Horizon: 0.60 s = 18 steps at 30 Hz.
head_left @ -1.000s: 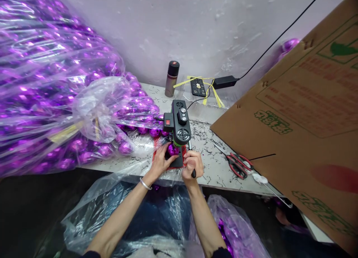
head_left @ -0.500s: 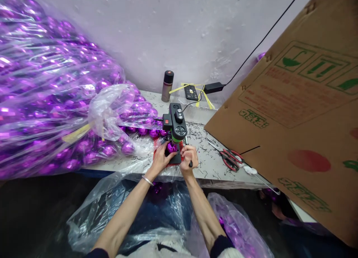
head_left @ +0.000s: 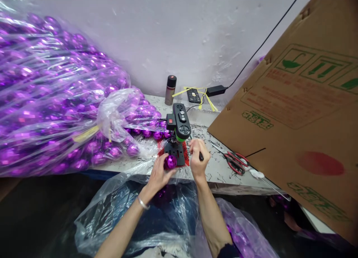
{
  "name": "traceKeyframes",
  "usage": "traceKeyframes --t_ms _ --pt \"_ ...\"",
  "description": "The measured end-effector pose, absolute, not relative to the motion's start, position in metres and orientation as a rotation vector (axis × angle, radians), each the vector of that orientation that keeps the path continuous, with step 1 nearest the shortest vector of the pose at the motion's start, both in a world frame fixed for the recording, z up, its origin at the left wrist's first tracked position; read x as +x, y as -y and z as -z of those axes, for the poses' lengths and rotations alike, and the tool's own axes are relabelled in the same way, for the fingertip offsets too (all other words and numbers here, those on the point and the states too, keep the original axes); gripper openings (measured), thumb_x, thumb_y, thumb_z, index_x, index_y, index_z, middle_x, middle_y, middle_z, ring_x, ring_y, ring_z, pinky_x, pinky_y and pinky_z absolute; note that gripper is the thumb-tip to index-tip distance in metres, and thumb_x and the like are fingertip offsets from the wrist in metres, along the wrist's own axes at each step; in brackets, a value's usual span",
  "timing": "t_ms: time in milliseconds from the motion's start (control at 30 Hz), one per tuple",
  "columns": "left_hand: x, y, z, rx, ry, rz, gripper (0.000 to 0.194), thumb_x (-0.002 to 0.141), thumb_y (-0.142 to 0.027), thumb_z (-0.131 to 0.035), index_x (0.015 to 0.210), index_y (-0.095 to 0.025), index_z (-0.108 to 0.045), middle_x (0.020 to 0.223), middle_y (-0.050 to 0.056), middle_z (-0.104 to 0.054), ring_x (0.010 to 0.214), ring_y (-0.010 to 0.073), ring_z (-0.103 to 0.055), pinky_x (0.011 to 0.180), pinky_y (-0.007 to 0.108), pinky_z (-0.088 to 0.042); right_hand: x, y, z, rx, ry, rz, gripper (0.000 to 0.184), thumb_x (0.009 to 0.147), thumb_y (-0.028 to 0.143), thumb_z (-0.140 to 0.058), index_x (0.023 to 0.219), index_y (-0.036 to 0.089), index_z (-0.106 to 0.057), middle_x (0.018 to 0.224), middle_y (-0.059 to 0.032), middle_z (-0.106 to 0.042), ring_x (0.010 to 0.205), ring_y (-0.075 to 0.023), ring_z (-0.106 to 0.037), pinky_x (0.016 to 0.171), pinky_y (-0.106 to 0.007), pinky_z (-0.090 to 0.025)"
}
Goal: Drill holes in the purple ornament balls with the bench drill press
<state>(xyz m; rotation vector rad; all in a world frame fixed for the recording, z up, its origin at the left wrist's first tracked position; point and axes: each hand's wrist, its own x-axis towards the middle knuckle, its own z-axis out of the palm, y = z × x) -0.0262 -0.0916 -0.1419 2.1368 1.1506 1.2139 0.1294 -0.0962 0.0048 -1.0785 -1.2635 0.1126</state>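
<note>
My left hand [head_left: 158, 173] is closed on a shiny purple ball [head_left: 170, 161] at the front edge of the white table [head_left: 220, 167], just in front of a small black bench machine [head_left: 179, 126] on a red mat. My right hand [head_left: 199, 158] is wrapped round the machine's black lever handle [head_left: 200, 156], to the right of the machine. A silver bangle sits on my left wrist.
A huge clear bag of purple balls [head_left: 53, 101] fills the left. A large cardboard box [head_left: 302, 112] leans in at the right. Red-handled scissors [head_left: 235, 161] lie on the table. A spray can [head_left: 170, 90], power adapter [head_left: 216, 90] and cable are by the wall. Open plastic bags [head_left: 156, 220] hang below.
My left hand has drawn the purple ball out from under the machine toward the table's front edge. My right hand has risen with the lever handle.
</note>
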Motion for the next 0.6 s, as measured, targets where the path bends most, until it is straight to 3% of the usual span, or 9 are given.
traceKeyframes --t_ms 100,200,333,433,600 --pt "-0.053 0.088 0.129 2.209 -1.216 -1.248 0.075 0.089 -0.058 -0.068 0.148 -0.019 -0.043 0.143 0.019 -0.060 0.133 0.0354 -0.060 0.110 0.054 -0.049 0.129 0.099 0.012 -1.036 1.280 -0.070 0.037 0.103 0.022 -0.044 0.068 0.021 -0.052 0.072 -0.0002 -0.059 0.072 -0.0140 -0.059 0.065 -0.029 -0.044" --pt "-0.068 0.039 0.101 2.196 -1.539 -1.249 0.044 0.099 -0.041 -0.053 0.135 -0.016 -0.057 0.138 0.021 -0.064 0.133 0.0362 -0.059 0.113 0.055 -0.045 0.128 0.099 0.025 -1.032 1.261 -0.060 0.034 0.103 0.020 -0.044 0.071 0.021 -0.054 0.074 -0.0004 -0.060 0.070 -0.0140 -0.060 0.064 -0.029 -0.044" --pt "-0.065 -0.035 0.063 2.032 -2.045 -0.791 0.040 0.098 -0.030 -0.048 0.127 -0.005 -0.062 0.131 0.031 -0.064 0.119 0.0443 -0.066 0.101 0.059 -0.050 0.127 0.100 0.025 -1.044 1.279 -0.059 0.035 0.102 0.019 -0.044 0.069 0.021 -0.053 0.076 -0.0015 -0.061 0.074 -0.0145 -0.061 0.065 -0.029 -0.045" --pt "-0.056 -0.058 0.048 2.054 -2.026 -0.544 0.038 0.098 -0.031 -0.051 0.125 -0.007 -0.063 0.121 0.027 -0.070 0.112 0.0422 -0.070 0.096 0.053 -0.054 0.127 0.100 0.022 -1.040 1.288 -0.050 0.035 0.102 0.019 -0.044 0.068 0.021 -0.052 0.076 -0.0014 -0.061 0.073 -0.0141 -0.060 0.065 -0.028 -0.044" --pt "-0.065 -0.054 0.049 2.065 -1.943 -0.523 0.038 0.096 -0.038 -0.059 0.119 -0.010 -0.066 0.112 0.023 -0.075 0.108 0.0383 -0.072 0.094 0.046 -0.055 0.126 0.100 0.015 -1.032 1.264 -0.082 0.035 0.103 0.020 -0.045 0.068 0.021 -0.052 0.075 -0.0005 -0.059 0.067 -0.0126 -0.057 0.060 -0.028 -0.042"
